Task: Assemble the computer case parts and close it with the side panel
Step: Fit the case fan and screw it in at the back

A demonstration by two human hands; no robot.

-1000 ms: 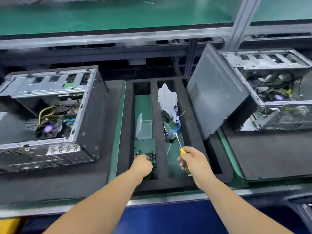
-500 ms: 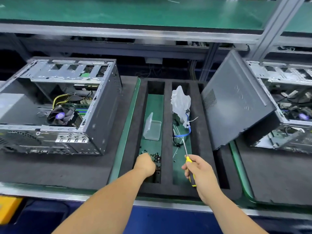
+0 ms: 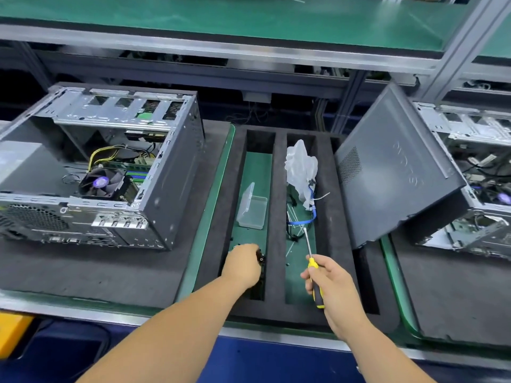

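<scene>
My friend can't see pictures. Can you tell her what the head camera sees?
The left hand reaches into a foam tray of small screws while the right hand holds a yellow screwdriver. An open computer case sits left; a side panel leans right.

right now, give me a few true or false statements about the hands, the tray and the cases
1. The right hand holds a screwdriver. True.
2. The left hand rests on the open case. False: it is down in the left slot of the foam tray, at the small dark screws.
3. A clear plastic box lies in the same slot as the left hand. True.
4. The side panel is already fitted on the left case. False: it leans against the case on the right, and the left case is open.
5. The plastic bag lies in the left slot. False: it is in the next slot to the right, with the cables.
</scene>
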